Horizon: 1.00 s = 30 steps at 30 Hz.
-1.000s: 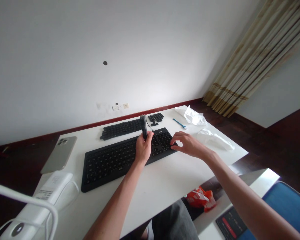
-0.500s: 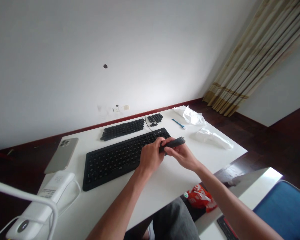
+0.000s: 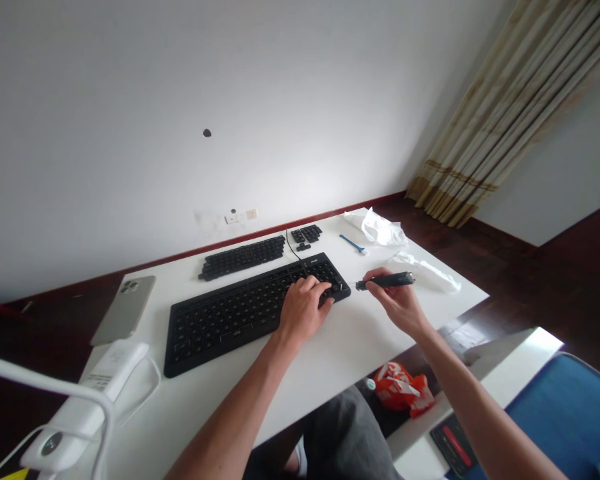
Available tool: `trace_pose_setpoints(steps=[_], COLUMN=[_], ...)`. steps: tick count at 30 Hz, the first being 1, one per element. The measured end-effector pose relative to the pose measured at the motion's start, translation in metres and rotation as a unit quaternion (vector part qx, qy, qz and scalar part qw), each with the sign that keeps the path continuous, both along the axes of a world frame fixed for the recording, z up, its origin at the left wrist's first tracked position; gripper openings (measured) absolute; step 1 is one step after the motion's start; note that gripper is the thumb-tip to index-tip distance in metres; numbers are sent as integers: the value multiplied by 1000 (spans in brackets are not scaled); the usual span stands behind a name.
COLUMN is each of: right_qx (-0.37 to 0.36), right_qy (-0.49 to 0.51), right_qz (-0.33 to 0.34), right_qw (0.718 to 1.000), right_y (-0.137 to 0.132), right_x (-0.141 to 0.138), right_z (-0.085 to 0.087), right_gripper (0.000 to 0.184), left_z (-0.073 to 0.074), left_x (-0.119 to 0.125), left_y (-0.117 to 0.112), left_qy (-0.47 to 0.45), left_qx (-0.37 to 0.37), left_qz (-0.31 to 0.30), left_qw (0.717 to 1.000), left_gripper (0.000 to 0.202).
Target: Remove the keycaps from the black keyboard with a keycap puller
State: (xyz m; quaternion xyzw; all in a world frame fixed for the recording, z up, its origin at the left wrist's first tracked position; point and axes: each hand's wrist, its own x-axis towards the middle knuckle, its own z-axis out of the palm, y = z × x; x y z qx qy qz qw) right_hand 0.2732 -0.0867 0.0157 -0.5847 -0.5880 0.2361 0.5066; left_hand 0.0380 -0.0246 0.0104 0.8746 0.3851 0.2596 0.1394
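A black keyboard [image 3: 230, 313] lies on the white table [image 3: 330, 360]. My left hand [image 3: 303, 310] rests on the keyboard's right end, fingers curled loosely over the keys, nothing held. My right hand [image 3: 397, 303] hovers just right of the keyboard and grips a slim black stick-shaped tool [image 3: 385, 282], held level with its tip pointing left toward the keyboard's corner. Behind the keyboard lie a long block of loose black keycaps [image 3: 243, 257] and a smaller keycap block [image 3: 307, 234].
A phone [image 3: 125, 308] lies face down at the table's left. A white device with a cable [image 3: 90, 407] sits at the near left. A blue brush [image 3: 354, 245] and crumpled white plastic bags [image 3: 380, 230] lie at the far right. An orange packet [image 3: 400, 390] lies below the table.
The black tool passed from my left hand to my right, which moved right off the keyboard. My left hand came down onto the keyboard's right end.
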Motion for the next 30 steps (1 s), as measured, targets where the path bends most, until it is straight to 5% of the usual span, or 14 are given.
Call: trace_pose_setpoints(steps=[5,14,23,30], right_qx=[-18,-35,-97,-131], right_qy=[-90,-191,-180,-213], right_qz=[-2,32,46,160], right_qw=[996,980,978,955], right_y=[-1,3,12,33], right_x=[-2,-3,-3,2], right_z=[-1,22,31,53], right_gripper=[24,20,23,22], left_z=[2,6,4,0], left_x=[2,15,24,25], left_y=[0,10,17,15], left_qy=[6,29,35,34], left_qx=[-4,-8,0,12], left_qz=[5,3,-17,-11], left_qw=[1000,1000,999,999], left_gripper=[28,22,6,12])
